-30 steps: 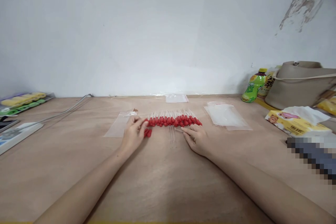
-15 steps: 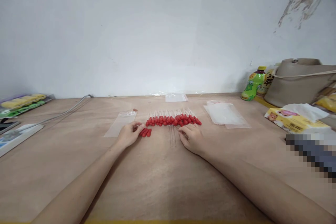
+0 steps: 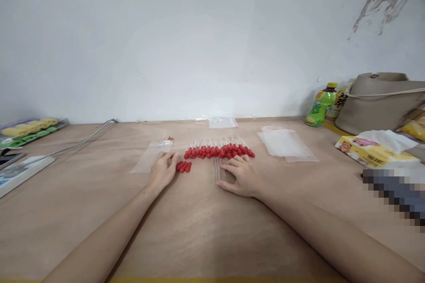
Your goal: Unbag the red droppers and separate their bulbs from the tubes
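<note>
Several clear droppers with red bulbs (image 3: 212, 151) lie in a row, their thin stems toward the wall. Below the row, several clear tubes (image 3: 217, 170) lie side by side. My right hand (image 3: 241, 176) is at these tubes with fingers apart, its thumb and fingertips touching or just over them. A small group of loose red bulbs (image 3: 184, 166) lies left of the tubes. Just left of those bulbs, my left hand (image 3: 163, 169) has its fingers pressed together; anything between them is hidden. A clear plastic bag (image 3: 144, 159) lies behind my left hand.
Clear bags (image 3: 282, 142) lie right of the row, with another pack (image 3: 222, 123) by the wall. On the right are a green bottle (image 3: 320, 105), a grey bag (image 3: 372, 101) and a tissue pack (image 3: 372, 150). A cable (image 3: 89, 138) crosses the left side.
My right thumb has moved left and down onto the clear tubes, and the fingers have spread. My left hand has drawn slightly left, away from the loose red bulbs, its fingers closing.
</note>
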### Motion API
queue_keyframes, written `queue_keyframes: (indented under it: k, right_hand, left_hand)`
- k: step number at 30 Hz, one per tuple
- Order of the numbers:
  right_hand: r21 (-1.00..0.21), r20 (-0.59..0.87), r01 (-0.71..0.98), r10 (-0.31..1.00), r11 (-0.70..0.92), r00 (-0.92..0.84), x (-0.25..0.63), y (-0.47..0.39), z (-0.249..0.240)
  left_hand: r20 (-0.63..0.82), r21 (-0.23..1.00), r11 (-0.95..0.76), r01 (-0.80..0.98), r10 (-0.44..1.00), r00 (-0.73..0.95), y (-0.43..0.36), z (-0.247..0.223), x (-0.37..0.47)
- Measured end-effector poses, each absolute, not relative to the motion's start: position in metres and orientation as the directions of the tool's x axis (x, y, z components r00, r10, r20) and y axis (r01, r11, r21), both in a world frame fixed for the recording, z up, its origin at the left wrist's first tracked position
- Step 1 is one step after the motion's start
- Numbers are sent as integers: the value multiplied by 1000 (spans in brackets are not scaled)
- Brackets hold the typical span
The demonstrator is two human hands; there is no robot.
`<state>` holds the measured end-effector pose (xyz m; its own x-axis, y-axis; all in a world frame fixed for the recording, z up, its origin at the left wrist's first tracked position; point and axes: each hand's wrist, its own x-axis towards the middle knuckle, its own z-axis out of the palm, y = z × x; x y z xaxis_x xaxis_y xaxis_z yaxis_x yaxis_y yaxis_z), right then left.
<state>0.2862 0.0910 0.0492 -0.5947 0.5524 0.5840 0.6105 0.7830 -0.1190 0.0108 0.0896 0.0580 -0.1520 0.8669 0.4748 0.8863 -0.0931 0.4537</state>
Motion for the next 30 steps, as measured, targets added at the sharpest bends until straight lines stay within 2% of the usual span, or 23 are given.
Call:
queue_keyframes:
  k: [3, 8, 14, 21, 26, 30]
  right_hand:
    - [-113, 573, 614, 556, 781, -602, 285, 93, 48]
    - [-177, 547, 601, 586, 780, -599, 290, 93, 51]
    - [-258, 404, 514, 575, 818, -711, 311, 95, 60]
    - [-235, 434, 502, 552, 832, -712, 310, 100, 57]
    - [-203, 471, 516, 545, 832, -694, 305, 97, 56]
    - [-211, 528, 541, 561, 814, -638, 305, 96, 55]
  left_hand:
    - [538, 446, -140, 884, 832, -139, 86, 59, 20]
    - [665, 341, -274, 899, 747, -24, 88, 62, 29]
    - [574, 288, -286, 914, 815, 74, 100, 72, 28]
    - [524, 373, -273, 887, 850, 41, 109, 71, 31]
    - [552, 411, -282, 867, 834, 9, 111, 65, 32]
    - [594, 452, -242, 859, 800, -87, 110, 66, 35]
